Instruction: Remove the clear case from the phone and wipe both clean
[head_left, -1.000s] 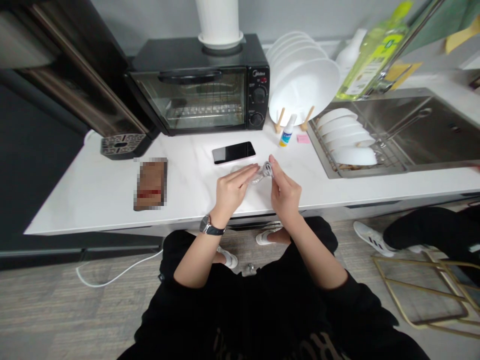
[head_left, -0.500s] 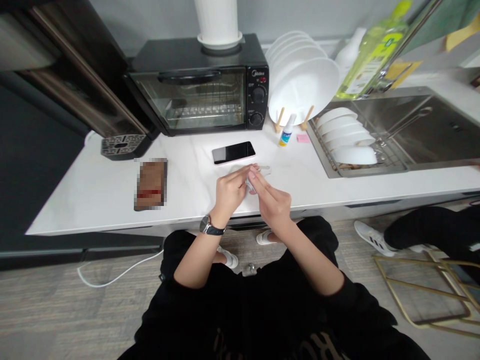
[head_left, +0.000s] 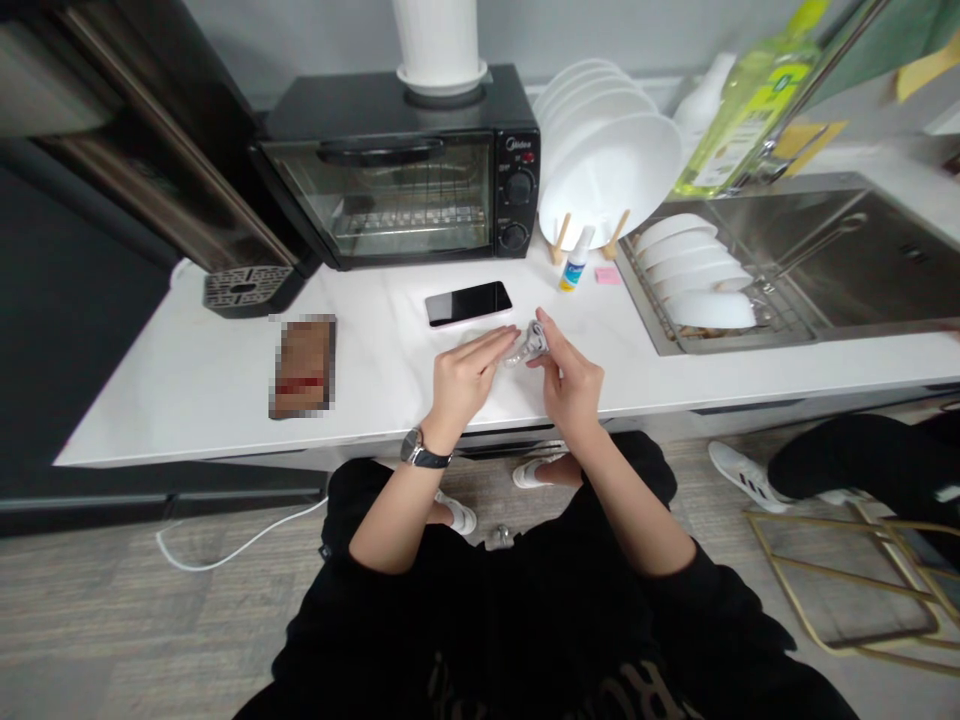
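Observation:
My right hand [head_left: 571, 385] pinches a small clear-and-grey object [head_left: 534, 343] between thumb and fingers, just above the white counter [head_left: 375, 370]. Part of this object is transparent, and its kind is too blurred to make out. My left hand [head_left: 463, 378], with a dark-strapped watch on the wrist, faces it from the left. Its fingers are stretched out and close together. Their tips come near the object's clear end; I cannot tell whether they touch. Beyond my hands lies a phone [head_left: 469, 304]. A small spray bottle [head_left: 576, 262] stands beside a folded pink piece [head_left: 607, 275].
Behind stands a black toaster oven [head_left: 397, 180] with a white pot on top. White plates [head_left: 611, 170] sit in a rack, and bowls [head_left: 694, 265] fill a basket by the sink [head_left: 847, 270]. A pixelated flat item [head_left: 304, 365] lies left. Another person's leg [head_left: 840, 465] shows right.
My two hands have come apart. The right one moved to the right with the clear-and-grey object, exposing more of it. The left hand stayed nearly in place.

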